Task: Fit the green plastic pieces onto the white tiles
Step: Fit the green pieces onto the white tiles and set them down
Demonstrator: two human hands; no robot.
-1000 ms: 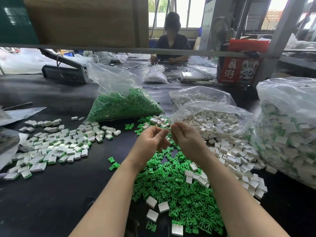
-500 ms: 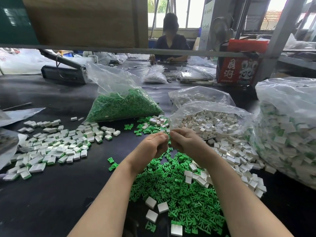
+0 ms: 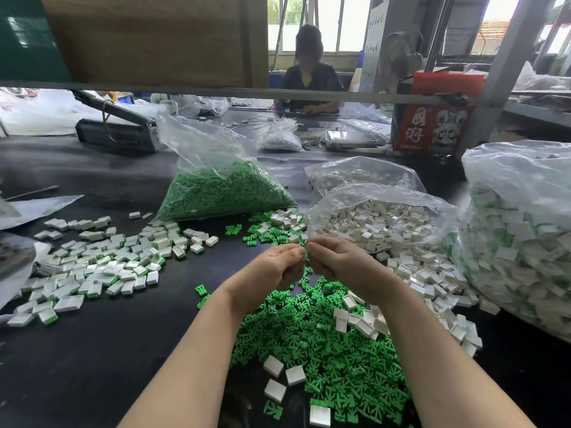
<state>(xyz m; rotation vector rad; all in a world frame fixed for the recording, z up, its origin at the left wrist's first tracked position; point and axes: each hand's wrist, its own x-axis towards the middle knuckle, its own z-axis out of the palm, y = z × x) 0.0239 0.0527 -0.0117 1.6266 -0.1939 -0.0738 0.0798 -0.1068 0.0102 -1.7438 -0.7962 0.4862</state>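
Head view showed the left hand (image 3: 272, 270) and right hand (image 3: 343, 267) raised thumb-tip to thumb-tip above the loose green plastic pieces (image 3: 324, 344), fingers curled and pinching together; a sliver of green showed between them, but what each held could not be told. Glossy, blocky white tiles (image 3: 411, 273) spilled nearer the right hand, matte pronged pieces directly below both.

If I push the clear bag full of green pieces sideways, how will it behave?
The bag of green pieces would probably slump and drag rather than slide as a block: its film is thin and crumpled. It looks fairly heavy, being well filled. Its open mouth may spill more pieces onto the black table.
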